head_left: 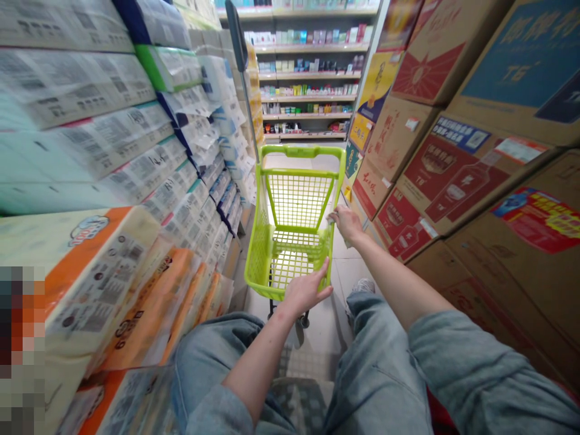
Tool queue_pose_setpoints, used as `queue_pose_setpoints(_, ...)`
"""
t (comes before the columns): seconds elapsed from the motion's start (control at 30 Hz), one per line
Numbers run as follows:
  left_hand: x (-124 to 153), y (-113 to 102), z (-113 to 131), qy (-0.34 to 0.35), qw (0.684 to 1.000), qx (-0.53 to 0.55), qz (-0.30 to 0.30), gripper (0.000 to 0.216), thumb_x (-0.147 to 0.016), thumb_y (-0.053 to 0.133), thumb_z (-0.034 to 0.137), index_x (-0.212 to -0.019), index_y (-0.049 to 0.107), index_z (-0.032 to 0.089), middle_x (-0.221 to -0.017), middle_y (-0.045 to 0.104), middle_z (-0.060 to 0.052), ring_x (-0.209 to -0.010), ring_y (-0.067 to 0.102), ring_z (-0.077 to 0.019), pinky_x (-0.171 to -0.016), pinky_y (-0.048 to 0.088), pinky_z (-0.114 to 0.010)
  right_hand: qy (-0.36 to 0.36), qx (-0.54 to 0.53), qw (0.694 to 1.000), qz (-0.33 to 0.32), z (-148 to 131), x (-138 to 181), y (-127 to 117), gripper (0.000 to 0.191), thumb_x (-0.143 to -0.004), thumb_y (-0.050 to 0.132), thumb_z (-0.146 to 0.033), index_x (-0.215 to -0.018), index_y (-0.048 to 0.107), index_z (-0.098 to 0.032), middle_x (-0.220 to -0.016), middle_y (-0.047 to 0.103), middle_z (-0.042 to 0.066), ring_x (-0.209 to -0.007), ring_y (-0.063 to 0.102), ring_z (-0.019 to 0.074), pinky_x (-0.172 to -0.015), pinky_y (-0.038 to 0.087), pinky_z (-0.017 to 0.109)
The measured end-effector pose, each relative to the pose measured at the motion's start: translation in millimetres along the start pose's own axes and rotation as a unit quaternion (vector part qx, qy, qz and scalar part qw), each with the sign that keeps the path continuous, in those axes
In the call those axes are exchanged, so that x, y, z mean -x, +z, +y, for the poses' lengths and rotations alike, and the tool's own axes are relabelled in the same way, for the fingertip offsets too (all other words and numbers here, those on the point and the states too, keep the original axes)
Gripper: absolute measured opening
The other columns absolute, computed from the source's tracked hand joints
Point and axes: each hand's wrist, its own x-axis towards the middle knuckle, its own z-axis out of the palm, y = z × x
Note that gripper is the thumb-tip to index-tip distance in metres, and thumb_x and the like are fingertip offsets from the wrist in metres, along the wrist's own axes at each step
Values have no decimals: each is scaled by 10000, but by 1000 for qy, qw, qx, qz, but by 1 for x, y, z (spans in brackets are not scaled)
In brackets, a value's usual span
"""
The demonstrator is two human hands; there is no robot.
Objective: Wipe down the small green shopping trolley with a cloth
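Note:
A lime-green plastic shopping cart (pixel 296 173) with a mesh basket stands in front of my knees. At the basket's near right corner, my left hand (pixel 304 292) holds the rim, index finger stretched along it and thumb apart on the outer side. Farther along the right side, my right hand (pixel 348 225) is closed around a pale, crumpled cloth (pixel 331 219) and presses it to the rim. Part of the cloth hangs below the palm; the rest is hidden by my fingers. Nothing lies in the visible part of the basket.
Stacked tissue packs (pixel 181 181) line the left side, with orange packs (pixel 149 296) close to my left knee. Printed cardboard cartons (pixel 457 172) rise on the right. A long grey-handled pole (pixel 236 36) stands behind the cart's left. Shelves of small goods (pixel 312 74) close the aisle's far end.

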Motion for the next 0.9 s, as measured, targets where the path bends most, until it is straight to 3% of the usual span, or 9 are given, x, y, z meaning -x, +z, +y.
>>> queue_pose_setpoints(0.1,0,1,-1,-6,1000,3,6,755,-897,398,507,-1462,-78,354,-1237,603,14,-1010,624,-209,-752,472,-280,3,-30,999,15,-1,6,2,147,-849,501,-266,-827,610,-171,-885,660,87,-802,588,194,-690,400,264)
queue_pose_setpoints(0.23,-1,2,-1,-9,1000,-1,10,758,-889,411,514,-1464,-59,359,-1216,617,19,-986,632,-210,-740,470,-279,-23,-95,995,4,-4,44,-2,182,-851,479,-294,-805,610,-176,-825,664,70,-786,588,181,-695,404,255)
queue_pose_setpoints(0.4,-4,1,-1,-13,1000,-10,20,731,-885,405,528,-1467,-7,365,-1179,638,11,-959,643,-222,-737,469,-295,-22,-254,961,-108,-2,92,-14,220,-771,584,-387,-723,625,-177,-719,664,31,-694,582,159,-635,408,242)
queue_pose_setpoints(0.47,-6,0,0,-21,1000,-18,14,738,-884,404,531,-1468,-12,355,-1180,638,1,-964,642,-221,-749,466,-298,49,-374,917,-129,2,101,-15,285,-741,606,-451,-725,627,-167,-671,653,17,-614,563,141,-569,413,231)
queue_pose_setpoints(0.53,-7,-1,0,-31,999,-23,7,759,-883,410,527,-1469,-37,342,-1185,637,-5,-968,641,-215,-759,463,-296,165,-494,845,-124,5,106,-16,318,-749,593,-479,-742,620,-162,-624,634,8,-512,526,114,-479,406,218)
queue_pose_setpoints(0.6,-8,-1,-1,-38,999,-24,3,776,-880,416,528,-1469,-51,334,-1190,634,-5,-963,644,-213,-762,462,-295,266,-576,761,-134,5,107,-16,284,-777,581,-438,-753,613,-157,-588,624,8,-432,492,94,-400,392,203)
queue_pose_setpoints(0.7,-9,-1,-1,-38,999,-20,6,773,-878,414,533,-1472,-33,325,-1188,637,-7,-957,646,-217,-760,466,-299,342,-640,665,-176,0,107,-19,171,-822,549,-297,-795,620,-144,-581,638,17,-394,498,80,-359,409,179)
queue_pose_setpoints(0.8,-9,0,-3,-37,999,-18,9,751,-880,406,538,-1475,1,322,-1173,646,-16,-957,646,-220,-758,468,-301,383,-674,599,-204,-8,105,-22,180,-868,479,-246,-847,623,-142,-566,647,14,-378,516,79,-364,438,168)
queue_pose_setpoints(0.9,-9,1,-4,-27,999,-4,19,749,-872,420,542,-1474,27,328,-1180,643,-9,-968,642,-228,-752,472,-303,397,-702,559,-194,-13,101,-23,225,-900,427,-266,-887,621,-151,-614,683,23,-402,561,94,-384,464,179)
